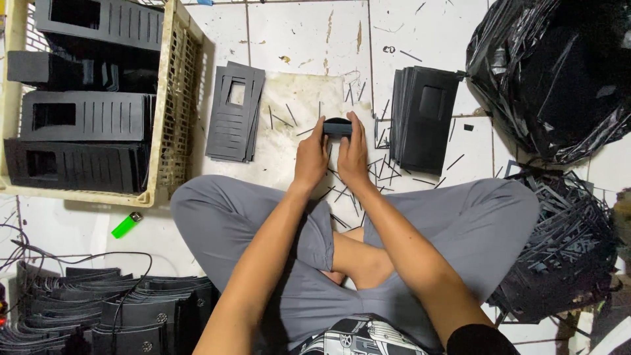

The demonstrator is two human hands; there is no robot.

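I sit cross-legged on a white tiled floor. My left hand [311, 156] and my right hand [353, 152] meet over a small black piece [337, 127], each gripping one end of it above a worn white board [299, 105]. Thin black offcut strips [348, 190] lie scattered around my hands. A stack of slotted black sheets [234, 113] lies to the left of my hands. Another stack of black sheets with a window cutout [424, 118] lies to the right.
A cream plastic crate [172, 98] with several stacks of slotted black sheets stands at the left. A green lighter [126, 225] lies below it. A black plastic bag [559, 72] sits at the top right, a heap of black scrap [565, 250] at the right, and black parts [105, 309] at the bottom left.
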